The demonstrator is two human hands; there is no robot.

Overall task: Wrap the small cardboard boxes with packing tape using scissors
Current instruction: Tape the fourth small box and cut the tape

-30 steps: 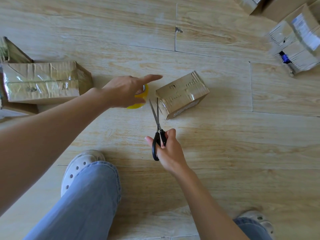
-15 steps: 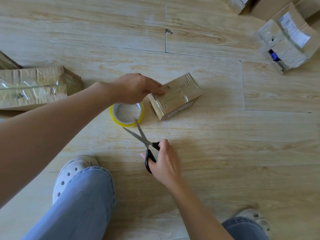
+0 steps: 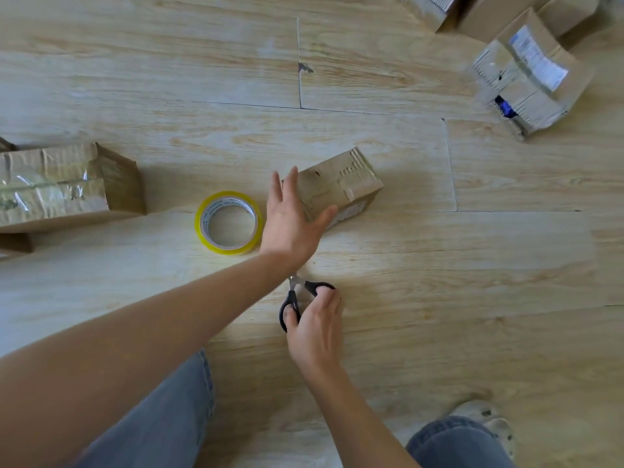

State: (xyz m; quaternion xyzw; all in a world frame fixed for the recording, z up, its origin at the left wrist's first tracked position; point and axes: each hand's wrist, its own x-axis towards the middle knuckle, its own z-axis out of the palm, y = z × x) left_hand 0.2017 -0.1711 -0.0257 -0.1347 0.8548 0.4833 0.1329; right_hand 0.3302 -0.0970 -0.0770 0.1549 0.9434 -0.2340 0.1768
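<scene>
Head view, looking down on a pale wood-plank floor (image 3: 456, 298). The small cardboard box (image 3: 341, 187) lies near the centre of the floor, set at an angle, with tape over its upper face. The left hand (image 3: 290, 224) is spread flat with its fingers straight, and it covers the box's left end. The thumb reaches across the near edge, and firm contact cannot be confirmed. The roll of packing tape (image 3: 229, 222), clear with a yellow rim, lies flat just beside that hand on its left, apart from the box. Nearer the person, the right hand (image 3: 314, 329) grips the black handles of the scissors (image 3: 292, 298). The blades point away from the person and are largely hidden beneath the left wrist. A larger taped box (image 3: 64, 187) sits at the left edge. A cluster of cardboard boxes (image 3: 526, 79) occupies the upper right corner, well apart. Jeans (image 3: 162, 417) and a light shoe (image 3: 489, 423) appear along the bottom.
</scene>
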